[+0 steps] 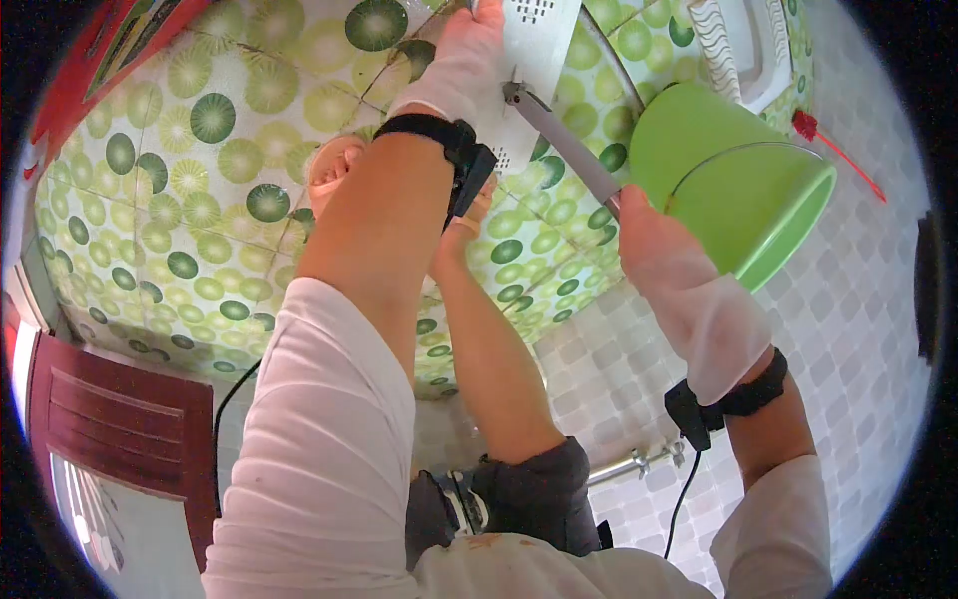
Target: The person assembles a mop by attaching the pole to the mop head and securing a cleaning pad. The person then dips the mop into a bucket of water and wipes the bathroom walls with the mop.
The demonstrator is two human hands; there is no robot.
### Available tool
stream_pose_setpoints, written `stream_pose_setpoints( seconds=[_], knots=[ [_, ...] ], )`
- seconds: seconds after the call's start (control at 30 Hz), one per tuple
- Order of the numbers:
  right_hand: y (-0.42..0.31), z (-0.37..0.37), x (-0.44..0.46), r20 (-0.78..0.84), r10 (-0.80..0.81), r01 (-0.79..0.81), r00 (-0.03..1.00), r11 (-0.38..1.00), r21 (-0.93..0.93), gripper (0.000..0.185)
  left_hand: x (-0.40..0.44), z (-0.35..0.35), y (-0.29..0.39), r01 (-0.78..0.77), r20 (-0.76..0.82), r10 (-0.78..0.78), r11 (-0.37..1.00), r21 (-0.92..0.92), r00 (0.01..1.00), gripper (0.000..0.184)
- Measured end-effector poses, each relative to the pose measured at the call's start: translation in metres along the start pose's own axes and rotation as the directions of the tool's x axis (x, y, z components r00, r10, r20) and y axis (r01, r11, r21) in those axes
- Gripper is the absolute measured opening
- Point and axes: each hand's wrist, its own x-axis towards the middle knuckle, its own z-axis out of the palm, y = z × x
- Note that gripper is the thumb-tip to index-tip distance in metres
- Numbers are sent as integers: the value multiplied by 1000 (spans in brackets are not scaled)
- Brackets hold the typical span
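My left hand [469,55], in a translucent glove, grips the edge of a white perforated panel [544,60] at the top; its fingertips are partly cut off by the frame. My right hand [659,240], also gloved, is closed round the end of a long grey tool [574,150]. The tool slants up and left, its far end at a small dark piece [513,93] on the panel. Below the panel are my bare foot [477,205] and a pinkish shoe or foot [334,170], partly hidden by my left arm.
A green bucket [689,160] with a wire handle leans right of the tool. Beyond it are a white squat toilet [768,60] and a red brush [843,155]. A metal pipe [624,467] runs along the tiled wall. A dark red door [120,409] is at left.
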Motion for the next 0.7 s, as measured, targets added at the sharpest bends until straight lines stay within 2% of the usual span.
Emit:
stream_pose_setpoints(
  seconds=[0.07,0.13,0.17,0.2,0.23,0.27,0.3,0.37,0.4,0.47,0.5,0.53,0.57,0.6,0.67,0.7],
  knots=[
    [-2,4,1,-4,-36,36,999,999,6,12,-71,-44,78,115,67,-99,946,-302,993,78],
    [-21,33,16,-85,-99,106,991,991,78,12,-79,-46,79,125,86,-101,930,-345,991,83],
    [-55,73,43,-236,-114,160,965,970,185,12,-79,-47,79,133,110,-97,911,-390,989,90],
    [-123,153,89,-548,-44,281,835,891,357,13,-77,-46,77,129,106,-95,911,-391,990,90],
    [-167,200,110,-770,7,413,638,841,349,13,-71,-41,71,155,58,-143,934,-321,988,91],
    [-197,226,121,-868,46,440,494,848,295,13,-66,-37,68,185,8,-189,950,-252,982,93],
    [-218,243,128,-864,86,442,496,832,337,13,-60,-36,67,184,7,-189,950,-254,982,93],
    [-233,259,140,-726,126,380,676,785,490,14,-50,-36,62,239,44,-236,964,-114,971,95],
    [-232,272,149,-655,113,324,747,799,507,14,-49,-36,62,244,42,-241,963,-116,970,95],
    [-211,298,170,-499,82,187,863,865,466,14,-47,-34,58,219,-76,-219,976,-18,973,90],
    [-179,266,157,-425,67,141,903,888,438,15,-43,-30,52,222,-77,-223,975,-14,972,90],
    [-131,216,133,-321,47,79,946,927,367,15,-44,-28,47,97,-72,-87,985,145,994,79],
    [-60,119,74,-181,-3,39,983,980,196,15,-42,-25,40,-34,-48,50,954,298,998,68],
    [-30,68,42,-99,-3,12,995,995,94,16,-38,-23,34,-163,-6,185,884,439,983,57],
    [-18,35,19,-26,31,-31,999,999,7,17,-31,-14,17,-392,140,409,635,665,901,36],
    [-17,28,14,-5,45,-45,999,999,-14,18,-29,-10,10,-394,142,410,635,665,901,36]
  ],
)
